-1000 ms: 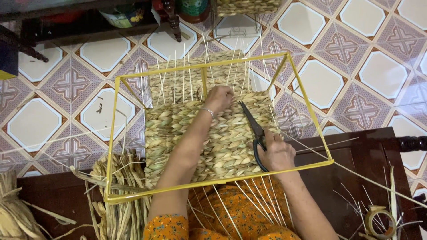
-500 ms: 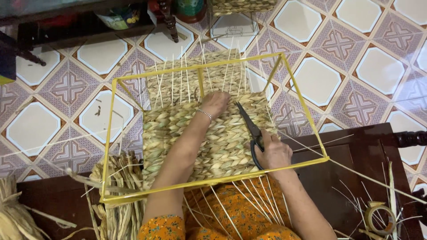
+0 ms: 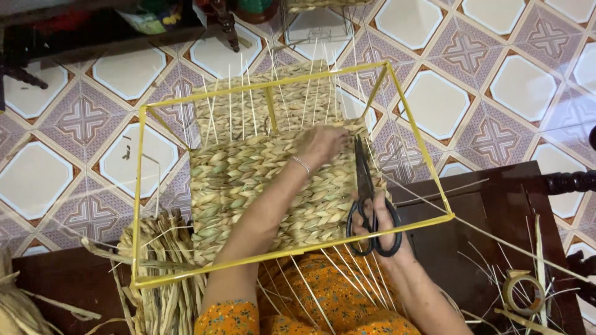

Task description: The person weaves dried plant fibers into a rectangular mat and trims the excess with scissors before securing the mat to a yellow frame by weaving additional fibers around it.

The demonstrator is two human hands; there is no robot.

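1. across the lap, on a yellow wire frame [image 3: 292, 251], lies a woven panel [image 3: 261, 180] of pale green-tan braided grass; the frame tilts out over the patterned tile floor [image 3: 434, 105].
2. left hand [image 3: 323, 144] rests flat on the far right corner of the panel, fingers pressed down on the weave beside the upright stakes [image 3: 242, 105]; it grips nothing that i can make out.
3. right hand [image 3: 380, 226] is curled through the black handles of the scissors [image 3: 366, 198]; blades point away from the body, closed or almost so, tip just beside the left hand at the panel's right edge.
4. progress, as a judgement: the near face looks woven full from the front bar up to the far edge. thin stakes stand bare above it, and loose ends stick out below the front bar over the orange dress [image 3: 335, 298], so trimming and edge finishing look unfinished.
5. a second woven section [image 3: 273, 99] shows beyond, inside the frame; how complete it is i cannot tell.
6. containers: none holds anything clearly. a bundle of loose grass [image 3: 164, 273] lies unboxed at left on the dark wooden bench [image 3: 484, 217]; a roll of tape [image 3: 520, 291] sits at right among stray strands.
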